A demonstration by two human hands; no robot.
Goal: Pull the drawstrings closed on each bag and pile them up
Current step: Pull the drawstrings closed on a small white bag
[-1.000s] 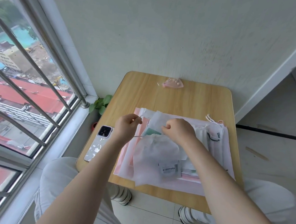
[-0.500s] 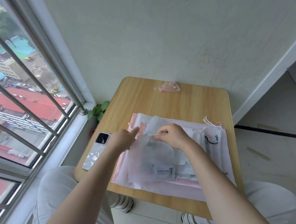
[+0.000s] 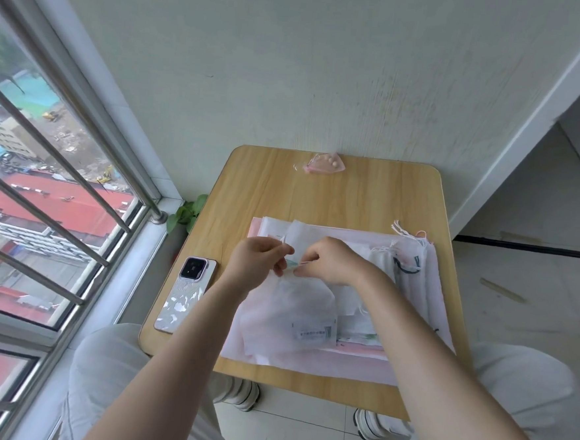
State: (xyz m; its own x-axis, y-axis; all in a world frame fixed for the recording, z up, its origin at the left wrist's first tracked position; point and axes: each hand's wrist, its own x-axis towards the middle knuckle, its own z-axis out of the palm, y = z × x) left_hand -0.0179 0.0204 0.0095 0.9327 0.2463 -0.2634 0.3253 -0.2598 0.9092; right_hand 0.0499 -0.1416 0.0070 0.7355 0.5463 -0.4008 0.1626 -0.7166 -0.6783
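While both hands (image 3: 260, 259) (image 3: 330, 260) pinch cords at bag (image 3: 289, 312) mouth: risk of thin fabric tearing, or stack (image 3: 411, 286) dragged askew by uneven pull.

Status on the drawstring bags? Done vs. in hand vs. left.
Done: a few white bags with cinched necks lie on the right of the pile. In hand: left hand and right hand pinch at the mouth of the top white bag. Left: flat bags underneath, count unclear.
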